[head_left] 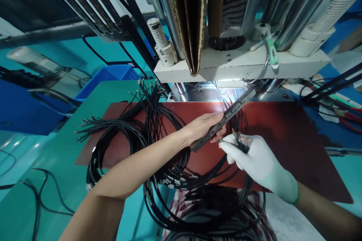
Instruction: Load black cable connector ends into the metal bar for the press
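My bare left hand (207, 126) is wrapped round a long dark bar with slots along it (234, 111), held aslant over the reddish-brown board (271, 131). In its white glove, my right hand (251, 154) grips a bunch of black cable ends (240, 144) with stripped tips, just right of the bar's lower half. Coiled black cables with metal ferrules (175, 180) lie on the board and hang down over my lap. Loose cable ends (152, 94) fan out behind my left forearm. The fingertips of my left hand are partly hidden behind the bar.
A white press plate (240, 62) on metal columns stands just beyond the board, with folded cardboard (192, 26) above it. A green-handled tool (273, 54) hangs there. Blue bins (31, 105) stand at left; red and black cables (350, 116) lie at right.
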Motion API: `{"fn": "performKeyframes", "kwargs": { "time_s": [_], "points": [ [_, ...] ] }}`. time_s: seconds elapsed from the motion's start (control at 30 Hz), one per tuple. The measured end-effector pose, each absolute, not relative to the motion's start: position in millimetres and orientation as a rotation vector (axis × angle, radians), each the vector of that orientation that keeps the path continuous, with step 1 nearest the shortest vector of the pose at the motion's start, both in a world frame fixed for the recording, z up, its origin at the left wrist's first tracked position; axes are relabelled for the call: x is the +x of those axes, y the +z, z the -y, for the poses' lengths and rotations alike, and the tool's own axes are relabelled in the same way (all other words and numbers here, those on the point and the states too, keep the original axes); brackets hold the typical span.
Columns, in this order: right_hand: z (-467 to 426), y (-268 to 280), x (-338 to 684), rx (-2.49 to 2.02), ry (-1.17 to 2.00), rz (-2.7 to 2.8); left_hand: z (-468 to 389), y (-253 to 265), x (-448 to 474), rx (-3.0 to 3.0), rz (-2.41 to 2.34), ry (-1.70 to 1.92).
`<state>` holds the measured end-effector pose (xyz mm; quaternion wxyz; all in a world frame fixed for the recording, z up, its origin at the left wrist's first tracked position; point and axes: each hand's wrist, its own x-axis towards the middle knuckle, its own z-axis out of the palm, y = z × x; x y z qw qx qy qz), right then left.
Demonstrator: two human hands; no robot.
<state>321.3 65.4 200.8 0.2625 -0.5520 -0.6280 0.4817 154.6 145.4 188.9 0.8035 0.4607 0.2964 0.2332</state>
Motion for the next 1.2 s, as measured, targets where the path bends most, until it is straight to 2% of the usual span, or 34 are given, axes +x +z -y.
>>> {"fn": "performKeyframes", "kwargs": {
  "time_s": [0.1, 0.37, 0.63, 1.03, 1.2],
  "points": [
    [-71, 202, 315, -1.52, 1.601, 1.532, -142, 184, 162, 0.987, -0.712, 0.592],
    [-78, 201, 306, -1.517, 1.75, 1.382, -131, 186, 167, 1.006, -0.899, 0.66],
    [-78, 198, 300, -1.53, 1.727, 1.373, -132, 181, 166, 1.265, -0.952, 0.77],
    [-80, 210, 303, -1.51, 1.871, 1.232, -131, 182, 168, 1.045, -0.956, 0.681],
    [-78, 206, 303, -1.482, 1.838, 1.251, -129, 181, 168, 1.026, -0.943, 0.669]
  ]
}}
